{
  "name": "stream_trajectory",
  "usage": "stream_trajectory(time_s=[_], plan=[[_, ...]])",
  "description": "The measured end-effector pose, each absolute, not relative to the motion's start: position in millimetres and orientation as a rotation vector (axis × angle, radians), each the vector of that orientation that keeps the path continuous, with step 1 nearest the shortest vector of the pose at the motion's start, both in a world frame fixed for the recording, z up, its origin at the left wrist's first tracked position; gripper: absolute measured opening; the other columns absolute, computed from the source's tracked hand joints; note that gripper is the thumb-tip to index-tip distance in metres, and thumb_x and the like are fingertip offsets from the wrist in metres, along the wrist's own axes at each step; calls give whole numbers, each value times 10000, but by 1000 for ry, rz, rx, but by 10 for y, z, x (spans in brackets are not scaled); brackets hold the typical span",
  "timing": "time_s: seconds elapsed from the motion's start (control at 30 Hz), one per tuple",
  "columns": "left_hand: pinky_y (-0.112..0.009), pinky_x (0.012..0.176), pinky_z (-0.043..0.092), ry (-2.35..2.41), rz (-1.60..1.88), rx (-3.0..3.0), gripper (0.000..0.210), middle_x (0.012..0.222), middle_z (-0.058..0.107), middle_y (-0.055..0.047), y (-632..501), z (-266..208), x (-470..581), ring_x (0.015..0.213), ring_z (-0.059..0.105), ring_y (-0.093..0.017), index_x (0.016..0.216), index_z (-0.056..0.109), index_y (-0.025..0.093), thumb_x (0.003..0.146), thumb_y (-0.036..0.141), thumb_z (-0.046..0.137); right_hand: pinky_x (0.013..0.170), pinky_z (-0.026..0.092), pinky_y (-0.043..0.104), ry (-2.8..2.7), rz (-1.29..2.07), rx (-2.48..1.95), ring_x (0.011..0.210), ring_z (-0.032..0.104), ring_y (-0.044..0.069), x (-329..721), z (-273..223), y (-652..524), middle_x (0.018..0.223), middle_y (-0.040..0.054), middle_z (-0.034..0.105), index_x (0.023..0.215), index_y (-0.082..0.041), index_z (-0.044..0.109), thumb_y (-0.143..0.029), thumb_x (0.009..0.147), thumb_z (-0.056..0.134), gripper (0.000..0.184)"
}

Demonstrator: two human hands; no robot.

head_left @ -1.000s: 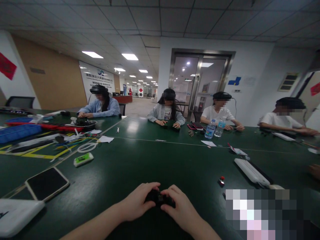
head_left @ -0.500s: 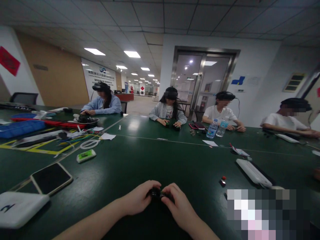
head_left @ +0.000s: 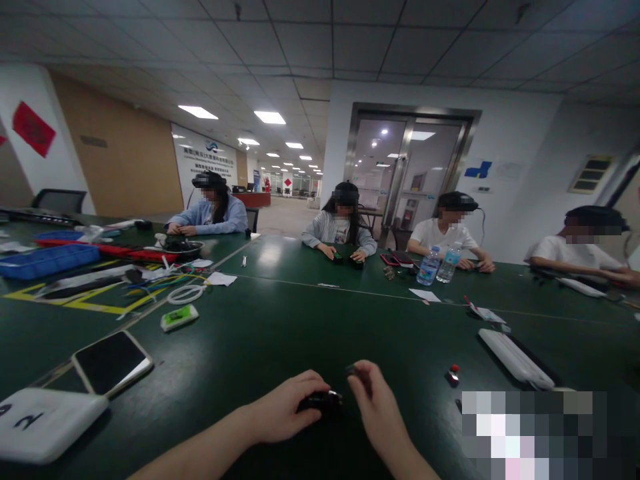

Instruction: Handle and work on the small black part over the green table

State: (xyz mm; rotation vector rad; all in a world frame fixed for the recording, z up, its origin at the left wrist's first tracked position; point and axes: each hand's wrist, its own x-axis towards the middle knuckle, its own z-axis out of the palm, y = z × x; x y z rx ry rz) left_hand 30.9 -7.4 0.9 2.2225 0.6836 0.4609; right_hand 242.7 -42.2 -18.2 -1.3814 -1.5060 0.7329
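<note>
My left hand (head_left: 295,407) is closed round a small black object (head_left: 325,400) with a shiny end, just over the green table (head_left: 260,347). Its exact kind does not show. Beside it, a short gap to the right, my right hand (head_left: 373,400) pinches a small dark piece (head_left: 351,370) between thumb and fingertips. The piece is too small to name. Farther right lies a little red and silver object (head_left: 453,375) on the tabletop.
At left are a white box-shaped device (head_left: 50,427), a phone (head_left: 113,360), a green and white packet (head_left: 180,317), cables (head_left: 186,293) and a blue tray (head_left: 50,260). A long white device (head_left: 515,357) and water bottles (head_left: 429,267) stand right. Several people sit across the table.
My hands have moved apart: the right one has lifted away from the black object with a small dark piece in its fingertips. The left hand keeps its hold. The camera view has shifted slightly.
</note>
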Motion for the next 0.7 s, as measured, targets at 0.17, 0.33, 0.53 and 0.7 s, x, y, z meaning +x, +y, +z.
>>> stream_trajectory(time_s=[0.17,0.33,0.53,0.7], plan=[[-359,991,355,742,441,2214,418,1197,501,-48,-49,-34,291,1109,465,-193,1215,506,262,800,237,548,627,440,307,-922,567,-1486,745,540,203,2752,-283,-277,859,31,553,1080,-202,474,-523,779,479,441],[-355,1004,340,776,438,2199,441,1218,492,-45,-29,-71,294,1128,455,-196,1229,511,268,792,238,563,590,422,308,-921,645,-1541,758,538,213,2761,-312,-279,876,29,563,1104,-219,514,-576,749,486,504],[-371,993,347,833,451,2189,431,1203,485,-49,-39,-91,320,1106,464,-209,1205,541,277,777,234,575,564,429,310,-928,709,-1554,703,543,209,2694,-349,-314,829,28,587,1095,-217,540,-601,745,488,522],[-357,1016,324,873,477,2147,470,1241,478,-42,-50,-146,316,1138,452,-199,1237,510,276,773,242,579,542,441,299,-888,750,-1540,699,563,209,2765,-501,-246,826,31,610,1075,-220,570,-612,714,528,534]])
